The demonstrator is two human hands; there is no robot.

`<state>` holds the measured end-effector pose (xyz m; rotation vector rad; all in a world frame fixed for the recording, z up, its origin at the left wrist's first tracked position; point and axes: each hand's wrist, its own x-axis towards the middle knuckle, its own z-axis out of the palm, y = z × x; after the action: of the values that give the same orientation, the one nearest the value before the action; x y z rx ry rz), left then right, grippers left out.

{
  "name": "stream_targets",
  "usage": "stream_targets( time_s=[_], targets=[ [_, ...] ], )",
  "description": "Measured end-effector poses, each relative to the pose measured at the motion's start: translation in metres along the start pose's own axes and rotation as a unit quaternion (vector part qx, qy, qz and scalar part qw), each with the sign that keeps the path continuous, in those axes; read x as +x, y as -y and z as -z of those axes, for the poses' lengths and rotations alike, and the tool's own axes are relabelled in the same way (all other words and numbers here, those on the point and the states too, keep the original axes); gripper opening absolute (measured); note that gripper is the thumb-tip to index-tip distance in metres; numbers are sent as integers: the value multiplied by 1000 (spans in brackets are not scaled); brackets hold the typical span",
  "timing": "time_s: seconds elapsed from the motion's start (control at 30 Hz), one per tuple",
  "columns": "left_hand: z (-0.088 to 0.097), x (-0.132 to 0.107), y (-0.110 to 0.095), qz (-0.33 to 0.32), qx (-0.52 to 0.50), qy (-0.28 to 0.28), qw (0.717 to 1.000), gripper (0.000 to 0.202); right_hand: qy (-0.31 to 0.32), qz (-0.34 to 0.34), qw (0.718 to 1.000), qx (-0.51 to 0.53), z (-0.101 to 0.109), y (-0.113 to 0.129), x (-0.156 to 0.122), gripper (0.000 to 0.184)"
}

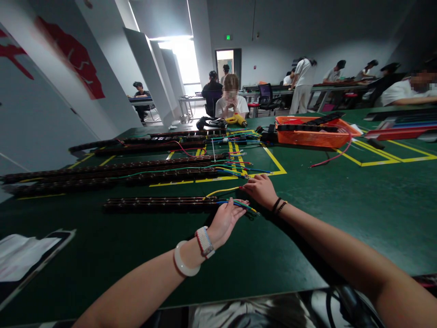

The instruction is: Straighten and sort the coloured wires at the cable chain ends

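My right hand [262, 190] is closed in a pinch on the tip of a yellow wire [223, 190]. That wire rises from the right end of a short black cable chain [153, 204] lying flat on the table. Below it, my left hand [225, 222] has its fingers stretched out, with the thumb raised. A bundle of blue and green wires [253, 210] from the same chain passes across its fingers. The bundle's ends stick out to the right of the left hand. The wire tip inside my right fingers is mostly hidden.
Longer cable chains [112, 173] with coloured wire ends lie behind, over yellow tape lines. An orange basket [307, 135] holds more chain pieces. A yellow heat gun [236, 120] lies near a seated person [232, 105]. Papers [27, 255] lie at the left.
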<state>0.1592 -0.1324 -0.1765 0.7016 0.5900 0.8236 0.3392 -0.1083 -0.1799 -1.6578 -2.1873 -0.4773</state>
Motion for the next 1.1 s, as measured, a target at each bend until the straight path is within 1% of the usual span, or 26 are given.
stream_targets(
  time_s=[0.07, 0.2, 0.4, 0.53, 0.63, 0.7, 0.77, 0.87, 0.93, 1.0, 1.1],
  targets=[
    [0, 0, 0, 2, -1, 0, 1000, 28, 18, 26, 999, -17, 1, 0, 1, 30],
    [3, 1, 1, 3, -3, 5, 1000, 29, 45, 68, 997, -13, 1, -2, 1, 19],
    [6, 3, 2, 5, -2, 11, 1000, 28, 49, 50, 997, 13, -2, -5, -7, 26],
    [6, 4, 2, 9, -6, 12, 1000, 27, 42, 32, 998, 31, -2, -4, -13, 27],
    [7, 5, 3, 9, -10, 12, 1000, 26, 21, 28, 997, 68, 4, -3, -15, 26],
    [8, 4, 3, 7, -13, 10, 1000, 25, 1, 27, 995, 99, 12, -3, -16, 26],
    [7, 4, 3, 4, -18, 13, 1000, 25, 4, 55, 991, 122, 23, -3, -17, 29],
    [4, 2, 0, 8, -15, 16, 1000, 25, 51, 157, 978, 127, 37, -2, -19, 35],
    [2, 1, -1, 16, -8, 1, 1000, 24, 74, 212, 967, 117, 40, 0, -20, 36],
    [0, 0, -2, 22, -7, -14, 1000, 22, 86, 233, 963, 108, 39, 1, -21, 33],
    [1, 0, -2, 21, -9, -6, 1000, 23, 96, 239, 961, 101, 34, 0, -19, 29]
  ],
)
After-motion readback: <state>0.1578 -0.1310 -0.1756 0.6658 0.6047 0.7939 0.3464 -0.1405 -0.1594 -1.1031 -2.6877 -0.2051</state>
